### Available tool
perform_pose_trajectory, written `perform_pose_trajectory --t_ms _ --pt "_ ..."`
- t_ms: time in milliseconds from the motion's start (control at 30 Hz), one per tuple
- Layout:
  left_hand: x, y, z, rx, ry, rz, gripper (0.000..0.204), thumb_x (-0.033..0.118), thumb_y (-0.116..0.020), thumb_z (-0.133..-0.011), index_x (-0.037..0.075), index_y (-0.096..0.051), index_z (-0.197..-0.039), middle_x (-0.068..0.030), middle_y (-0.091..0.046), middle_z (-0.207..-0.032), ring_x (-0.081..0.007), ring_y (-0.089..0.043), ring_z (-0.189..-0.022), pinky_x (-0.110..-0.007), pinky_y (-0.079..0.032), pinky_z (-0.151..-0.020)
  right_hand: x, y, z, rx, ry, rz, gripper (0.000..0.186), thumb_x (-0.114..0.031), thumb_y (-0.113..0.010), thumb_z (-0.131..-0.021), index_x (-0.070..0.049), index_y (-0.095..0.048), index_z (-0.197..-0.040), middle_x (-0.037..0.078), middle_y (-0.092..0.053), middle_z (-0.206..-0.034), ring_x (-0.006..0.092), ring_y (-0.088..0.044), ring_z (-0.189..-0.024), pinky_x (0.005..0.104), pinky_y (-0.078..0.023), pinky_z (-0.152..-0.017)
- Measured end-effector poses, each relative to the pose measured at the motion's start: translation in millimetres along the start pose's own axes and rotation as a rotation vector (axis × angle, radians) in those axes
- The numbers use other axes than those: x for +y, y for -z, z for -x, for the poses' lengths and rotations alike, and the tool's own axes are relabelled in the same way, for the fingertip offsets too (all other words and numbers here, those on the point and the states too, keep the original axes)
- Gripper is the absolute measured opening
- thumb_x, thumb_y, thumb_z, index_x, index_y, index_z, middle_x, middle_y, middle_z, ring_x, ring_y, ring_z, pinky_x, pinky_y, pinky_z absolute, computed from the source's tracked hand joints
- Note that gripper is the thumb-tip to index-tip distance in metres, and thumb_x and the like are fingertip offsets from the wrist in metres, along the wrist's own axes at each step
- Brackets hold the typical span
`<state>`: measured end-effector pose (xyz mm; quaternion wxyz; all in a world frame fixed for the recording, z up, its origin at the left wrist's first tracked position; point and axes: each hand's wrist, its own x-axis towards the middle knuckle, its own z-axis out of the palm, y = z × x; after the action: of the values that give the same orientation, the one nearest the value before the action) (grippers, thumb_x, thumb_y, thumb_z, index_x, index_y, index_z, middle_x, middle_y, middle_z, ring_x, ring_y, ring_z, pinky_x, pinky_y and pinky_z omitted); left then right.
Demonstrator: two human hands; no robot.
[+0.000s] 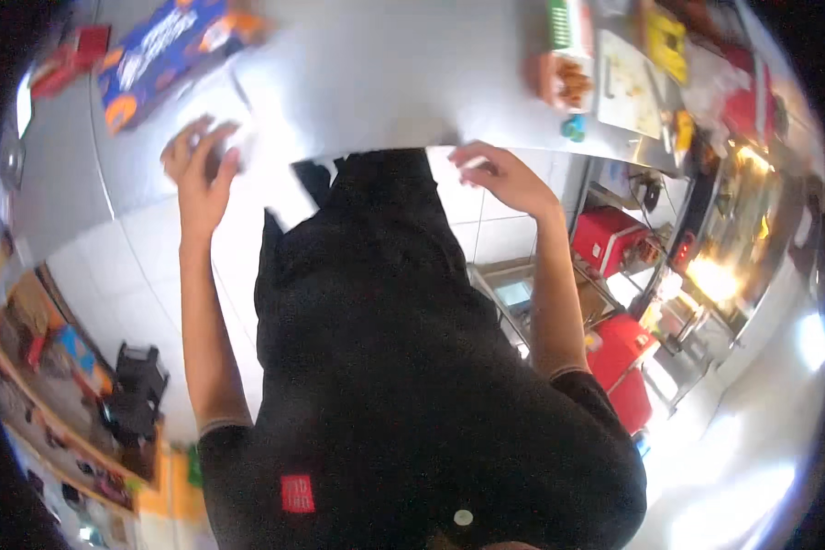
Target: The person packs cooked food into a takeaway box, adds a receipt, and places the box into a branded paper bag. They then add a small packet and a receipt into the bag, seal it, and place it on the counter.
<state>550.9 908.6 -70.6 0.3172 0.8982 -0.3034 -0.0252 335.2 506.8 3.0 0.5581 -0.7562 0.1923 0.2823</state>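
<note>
My left hand (200, 165) is at the left part of the steel counter (376, 82), just below a blue box with orange patterns (151, 64), its fingers loosely bent and apart. My right hand (495, 179) hovers at the counter's front edge, fingers apart and slightly curved, with nothing visible in them. Between my arms my dark clothing fills the lower middle of the head view.
At the back right are an orange tray of brown food (568, 82), a white board with scraps (623, 87) and a yellow packet (665, 41). Red coolers (605, 238) sit on a rack at right; a wooden shelf and a black chair (137, 385) are lower left.
</note>
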Motion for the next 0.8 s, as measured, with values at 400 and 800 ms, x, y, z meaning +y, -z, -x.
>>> perform_pose_trajectory --t_ms 400,800 --pt "186.0 -79.8 -73.9 -0.231 -0.13 0.434 0.009 0.006 -0.061 -0.091 0.004 -0.066 -0.097 -0.0113 -0.066 -0.089 -0.0287 -0.063 -0.079 -0.036 -0.051 -0.071 125.7 196.7 5.0 1.079 0.083 0.046 0.035 -0.024 -0.049 -0.103 -0.004 -0.064 -0.127 0.01 -0.07 -0.116 0.016 -0.065 -0.094 0.0306 -0.052 -0.079" --pt "223.6 -136.9 -140.5 -0.072 0.094 0.563 0.05 0.007 -0.061 -0.093 0.009 -0.045 -0.14 -0.0207 -0.065 -0.12 -0.0311 -0.066 -0.106 -0.038 -0.053 -0.083 25.7 144.2 -86.8 0.422 0.085 -0.283 0.064 -0.052 -0.06 -0.094 -0.005 -0.053 -0.137 0.012 -0.067 -0.104 0.0213 -0.066 -0.087 0.0342 -0.054 -0.077"
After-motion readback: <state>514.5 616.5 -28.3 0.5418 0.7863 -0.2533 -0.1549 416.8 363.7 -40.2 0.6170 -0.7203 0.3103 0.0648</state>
